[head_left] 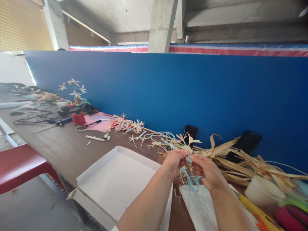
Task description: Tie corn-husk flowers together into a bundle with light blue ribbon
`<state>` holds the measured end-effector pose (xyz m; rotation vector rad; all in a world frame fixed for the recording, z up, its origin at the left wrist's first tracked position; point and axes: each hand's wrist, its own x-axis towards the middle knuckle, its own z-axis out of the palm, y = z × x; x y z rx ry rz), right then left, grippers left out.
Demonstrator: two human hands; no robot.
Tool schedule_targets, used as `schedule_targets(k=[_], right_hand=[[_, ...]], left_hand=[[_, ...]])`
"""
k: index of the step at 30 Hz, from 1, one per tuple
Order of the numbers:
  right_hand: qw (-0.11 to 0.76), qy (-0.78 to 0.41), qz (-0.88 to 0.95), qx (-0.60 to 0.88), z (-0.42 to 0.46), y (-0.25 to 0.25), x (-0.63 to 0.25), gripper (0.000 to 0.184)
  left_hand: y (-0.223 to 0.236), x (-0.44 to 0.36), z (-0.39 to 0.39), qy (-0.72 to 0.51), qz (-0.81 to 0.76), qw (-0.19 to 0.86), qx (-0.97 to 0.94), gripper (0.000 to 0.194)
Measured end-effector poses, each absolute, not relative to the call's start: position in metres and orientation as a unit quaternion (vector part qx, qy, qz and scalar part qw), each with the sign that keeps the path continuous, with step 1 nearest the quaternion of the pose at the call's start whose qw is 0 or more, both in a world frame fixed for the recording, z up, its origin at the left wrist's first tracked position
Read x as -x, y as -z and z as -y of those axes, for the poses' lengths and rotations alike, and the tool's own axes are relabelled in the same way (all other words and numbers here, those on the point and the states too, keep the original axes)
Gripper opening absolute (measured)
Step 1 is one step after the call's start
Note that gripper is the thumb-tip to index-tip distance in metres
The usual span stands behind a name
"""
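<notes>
My left hand [175,161] and my right hand [207,169] meet over the table, both closed in a pinch. Between their fingertips is the base of a pale, dried-husk flower [191,141] whose petals spread above the fingers. A light blue strip [189,180] is pinched there too and dangles below my hands in loops. Under it lies a printed white packet [201,205]. Left of my left forearm sits a shallow white box [120,179]. The exact joint between flower and strip is hidden by my fingers.
Dried husks [240,160] are heaped at the right, near a white tub [263,190] and a yellow-handled tool [257,211]. Several finished flowers [134,125], a red thread spool [79,118] and a glue gun [60,121] lie farther left. A blue partition [144,86] stands behind.
</notes>
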<state>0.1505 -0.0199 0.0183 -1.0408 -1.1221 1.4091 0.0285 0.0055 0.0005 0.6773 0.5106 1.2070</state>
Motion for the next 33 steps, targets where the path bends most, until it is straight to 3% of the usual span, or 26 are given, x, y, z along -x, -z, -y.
schedule_targets(k=[12, 25, 33], right_hand=[[0.493, -0.587, 0.478, 0.429, 0.023, -0.021, -0.158, 0.025], [0.416, -0.532, 0.565, 0.474, 0.027, -0.025, -0.174, 0.027], [0.412, -0.617, 0.518, 0.426, 0.025, -0.023, -0.174, 0.027]], left_hand=[[-0.003, -0.026, -0.003, -0.516, -0.205, 0.754, -0.350, 0.040], [-0.003, -0.020, -0.001, -0.459, -0.211, 0.734, -0.454, 0.043], [-0.003, -0.019, 0.000, -0.448, -0.193, 0.758, -0.433, 0.042]])
